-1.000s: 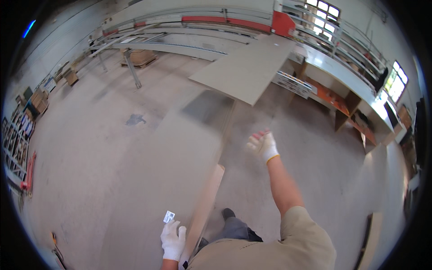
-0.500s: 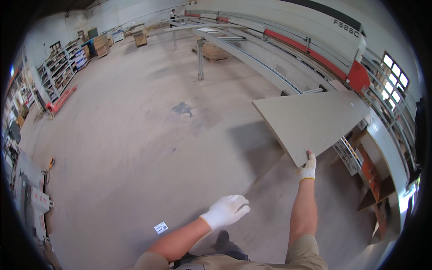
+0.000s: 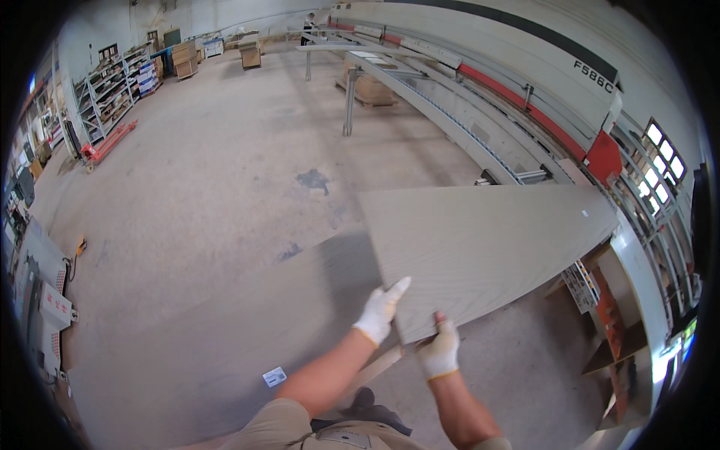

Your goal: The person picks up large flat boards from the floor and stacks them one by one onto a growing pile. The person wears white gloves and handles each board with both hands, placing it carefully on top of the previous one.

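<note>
A wide grey-brown board (image 3: 480, 247) slants from in front of me to the machine side on the right, where its far end reaches the frame. My left hand (image 3: 381, 309), in a white knit glove, is closed on the board's left edge with the thumb on top. Gloved too, my right hand (image 3: 441, 349) grips the near corner, its bare-tipped thumb over the upper face. The fingers of both hands are hidden beneath the board. Below and to the left lies another large grey-brown panel (image 3: 225, 322), bearing a small white label (image 3: 274, 376) and the held board's shadow.
A long white machine (image 3: 525, 45) with a red strip and metal support arms (image 3: 450, 127) runs along the right. Wooden shelving (image 3: 622, 337) stands at near right. A red pallet truck (image 3: 111, 141) and racks (image 3: 116, 97) are far left; a person (image 3: 307, 28) stands far back.
The board has come nearer and swung left. My left hand, free before, has taken hold of its left edge. My right hand has moved left and toward me with the corner.
</note>
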Available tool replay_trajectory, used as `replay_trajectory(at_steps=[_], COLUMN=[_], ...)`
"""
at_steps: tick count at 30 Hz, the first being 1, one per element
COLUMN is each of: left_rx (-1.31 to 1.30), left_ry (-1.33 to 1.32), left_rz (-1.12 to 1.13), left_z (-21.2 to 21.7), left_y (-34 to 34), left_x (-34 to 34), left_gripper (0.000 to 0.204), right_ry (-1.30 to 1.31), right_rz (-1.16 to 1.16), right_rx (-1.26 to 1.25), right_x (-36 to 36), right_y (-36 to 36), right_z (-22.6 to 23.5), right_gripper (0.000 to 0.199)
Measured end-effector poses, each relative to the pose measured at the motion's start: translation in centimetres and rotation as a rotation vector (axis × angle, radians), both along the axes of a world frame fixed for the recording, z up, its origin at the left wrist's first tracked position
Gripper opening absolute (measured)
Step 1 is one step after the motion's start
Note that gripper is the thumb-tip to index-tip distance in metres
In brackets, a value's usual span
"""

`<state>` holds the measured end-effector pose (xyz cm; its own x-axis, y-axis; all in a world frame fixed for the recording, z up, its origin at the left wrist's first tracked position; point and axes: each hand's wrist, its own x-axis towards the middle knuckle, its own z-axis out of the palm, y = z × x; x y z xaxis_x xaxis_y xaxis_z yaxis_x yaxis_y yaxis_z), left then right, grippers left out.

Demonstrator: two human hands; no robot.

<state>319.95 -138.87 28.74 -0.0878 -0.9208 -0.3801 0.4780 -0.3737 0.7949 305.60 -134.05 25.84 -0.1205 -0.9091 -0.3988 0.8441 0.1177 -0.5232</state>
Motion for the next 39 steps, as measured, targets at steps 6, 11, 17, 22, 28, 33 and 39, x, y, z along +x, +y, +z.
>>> replay_trajectory(at_steps=[6,11,17,22,28,33,39], left_rx=[-0.152,-0.149,-0.08,0.533,0.578,0.44,-0.211], left_ry=[-0.007,-0.324,-0.37,-1.136,-1.774,-1.808,-1.648], left_rz=[0.042,0.25,0.256,0.067,-0.263,-0.1,-0.249], left_z=[-2.3,-5.2,-5.7,-9.2,-9.9,-6.7,-3.9], left_y=[7.5,17.6,29.4,38.8,42.4,38.5,21.6], left_x=[13.1,25.8,34.2,42.7,48.0,42.5,30.7], left_gripper=[0.04,0.048,0.049,0.054,0.068,0.051,0.056], right_ry=[0.243,0.052,0.129,-0.086,-0.049,-0.123,0.273], right_rz=[0.381,0.042,-0.115,0.265,0.45,0.709,1.026], right_rx=[-0.028,-0.083,0.071,0.191,0.295,0.247,0.277], right_x=[5.0,-1.9,-4.6,3.5,9.8,15.6,17.0], right_y=[8.4,5.8,8.0,15.1,21.3,24.4,25.7], right_z=[-4.8,-5.3,-6.1,-9.6,-17.2,-15.8,-18.8], right_gripper=[0.043,0.051,0.054,0.046,0.005,0.012,0.015])
